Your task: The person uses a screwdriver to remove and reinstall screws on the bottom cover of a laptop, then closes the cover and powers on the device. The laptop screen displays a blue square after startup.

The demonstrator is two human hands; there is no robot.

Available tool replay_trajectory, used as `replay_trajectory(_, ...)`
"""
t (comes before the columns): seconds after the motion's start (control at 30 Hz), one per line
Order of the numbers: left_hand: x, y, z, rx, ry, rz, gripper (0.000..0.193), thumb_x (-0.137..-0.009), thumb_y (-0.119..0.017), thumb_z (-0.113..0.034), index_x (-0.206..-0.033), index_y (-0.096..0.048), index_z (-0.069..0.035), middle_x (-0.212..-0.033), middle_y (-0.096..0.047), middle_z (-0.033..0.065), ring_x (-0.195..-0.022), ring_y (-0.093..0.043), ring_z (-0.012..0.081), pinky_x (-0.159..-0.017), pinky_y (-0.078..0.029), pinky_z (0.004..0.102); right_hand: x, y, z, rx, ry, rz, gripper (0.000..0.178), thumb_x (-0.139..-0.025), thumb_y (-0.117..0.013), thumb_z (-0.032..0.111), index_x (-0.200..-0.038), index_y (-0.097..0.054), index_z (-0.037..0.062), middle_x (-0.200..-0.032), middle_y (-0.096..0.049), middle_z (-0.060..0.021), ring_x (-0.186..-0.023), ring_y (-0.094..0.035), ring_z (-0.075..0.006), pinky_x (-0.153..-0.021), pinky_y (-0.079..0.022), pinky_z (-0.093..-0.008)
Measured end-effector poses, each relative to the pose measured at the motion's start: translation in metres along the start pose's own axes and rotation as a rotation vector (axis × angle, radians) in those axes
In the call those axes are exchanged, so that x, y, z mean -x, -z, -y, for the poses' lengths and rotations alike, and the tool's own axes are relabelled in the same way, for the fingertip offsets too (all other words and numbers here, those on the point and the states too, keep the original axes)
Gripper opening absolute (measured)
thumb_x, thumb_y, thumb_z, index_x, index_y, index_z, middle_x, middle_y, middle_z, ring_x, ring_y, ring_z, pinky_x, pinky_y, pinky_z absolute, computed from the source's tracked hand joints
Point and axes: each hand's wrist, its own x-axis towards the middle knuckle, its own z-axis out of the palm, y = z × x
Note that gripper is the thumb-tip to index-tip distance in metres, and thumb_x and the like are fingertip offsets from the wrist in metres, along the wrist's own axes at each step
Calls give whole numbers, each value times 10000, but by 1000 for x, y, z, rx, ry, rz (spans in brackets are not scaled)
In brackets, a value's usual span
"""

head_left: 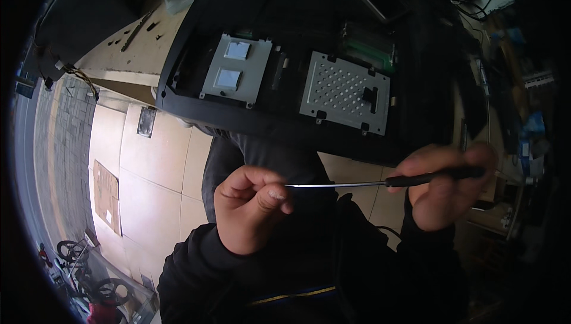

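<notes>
A screwdriver (339,185) with a thin metal shaft and a dark handle lies level across the space above my lap. My right hand (437,190) is wrapped round its handle. At the other end my left hand (253,205) pinches the shaft's tip between thumb and fingers, so the tip itself is hidden. Just beyond both hands lies a large black panel, like the back of a screen housing (238,120). Set in it are a plain metal plate (248,77) with two pale pads on the left and a perforated metal plate (346,92) on the right.
A green circuit board (369,55) shows behind the perforated plate. On the wooden table (119,65) at the left lie small dark parts; loose cables (80,77) hang beside it. Cluttered shelving (529,140) stands at the right. Flattened cardboard (107,196) lies on the tiled floor.
</notes>
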Motion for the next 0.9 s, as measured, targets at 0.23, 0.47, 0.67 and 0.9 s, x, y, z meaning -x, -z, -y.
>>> replay_trajectory(0.23,-9,14,-9,298,213,166,234,-1007,-571,-231,-1009,-612,-1,-709,-619,92,-509,-401,83,-479,-328,217,2,22,43,449,-145,30,321,-1027,-379,116,-1333,-421,26,-853,-666,-91,-676,-642,-83,-907,-499,-231)
replay_trajectory(0.47,-9,17,-6,301,164,271,321,-1065,-422,-270,-1013,-597,-6,-640,-533,66,-499,-365,89,-475,-320,225,0,1,27,504,5,-121,373,-1039,-382,194,-1338,-356,-27,-835,-646,-71,-597,-608,-81,-702,-527,-174)
replay_trajectory(0.67,-8,17,-7,324,227,288,354,-1078,-371,-282,-984,-593,-22,-631,-510,68,-503,-366,97,-483,-328,229,-13,21,43,516,-24,138,340,-993,-494,170,-1244,-426,-49,-889,-654,-92,-642,-656,-116,-521,-542,-184)
replay_trajectory(0.9,-6,16,-8,268,251,282,368,-1081,-361,-285,-950,-594,-32,-627,-513,63,-520,-383,101,-500,-332,231,-24,24,52,463,-61,220,296,-987,-510,155,-1198,-475,-49,-910,-656,-103,-673,-667,-131,-541,-554,-202)
